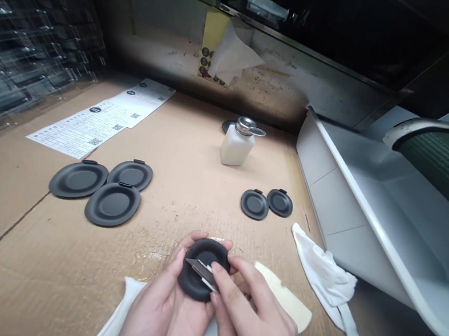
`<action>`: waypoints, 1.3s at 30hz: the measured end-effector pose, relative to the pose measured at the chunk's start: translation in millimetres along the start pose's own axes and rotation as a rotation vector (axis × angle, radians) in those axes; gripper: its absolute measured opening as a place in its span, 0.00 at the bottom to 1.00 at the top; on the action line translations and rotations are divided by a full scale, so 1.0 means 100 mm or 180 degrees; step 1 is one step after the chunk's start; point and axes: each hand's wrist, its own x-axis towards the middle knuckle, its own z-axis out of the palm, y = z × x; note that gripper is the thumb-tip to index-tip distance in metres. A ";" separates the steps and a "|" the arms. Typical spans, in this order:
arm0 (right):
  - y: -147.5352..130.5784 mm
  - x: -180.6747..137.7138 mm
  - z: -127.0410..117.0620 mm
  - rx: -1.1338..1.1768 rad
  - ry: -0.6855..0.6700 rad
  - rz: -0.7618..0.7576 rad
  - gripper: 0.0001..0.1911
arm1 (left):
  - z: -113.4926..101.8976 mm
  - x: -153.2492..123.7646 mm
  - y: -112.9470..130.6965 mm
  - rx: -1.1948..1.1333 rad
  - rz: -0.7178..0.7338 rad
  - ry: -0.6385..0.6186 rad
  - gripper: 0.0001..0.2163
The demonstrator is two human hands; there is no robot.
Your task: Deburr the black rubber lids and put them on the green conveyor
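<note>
One small black round plastic disc (pixel 194 291) sits low and centre over the table, your left hand (pixel 164 311) closed around its rim. Your right hand (pixel 255 327) pinches a thin metal blade (pixel 198 268) against its face, so this piece looks mid-work. Three larger black discs (pixel 112 204) lie to the left and two smaller black discs (pixel 255 204) to the right on the cardboard-covered table (pixel 189 173), with a white pump bottle (pixel 237 142), a white cloth (pixel 326 279), printed label sheets (pixel 97 122) and a white tray (pixel 372 217) around them.

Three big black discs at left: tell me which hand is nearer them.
Left. The left hand, holding a small disc, sits right of the three big discs, closer to the camera; the right hand, pinching a blade, lies farther right.
</note>
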 end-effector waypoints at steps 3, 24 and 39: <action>-0.01 0.01 0.00 0.0037 -0.0016 -0.0044 0.15 | 0.00 0.00 0.00 -0.0014 0.0011 -0.0070 0.11; 0.87 -0.13 -0.30 -0.0355 -0.0618 0.0669 0.15 | 0.05 -0.04 0.01 0.0154 -0.0334 -0.0225 0.23; 0.69 -0.05 -0.49 0.1366 -0.0059 0.0932 0.16 | 0.00 -0.04 -0.05 0.0731 0.0051 -0.0446 0.18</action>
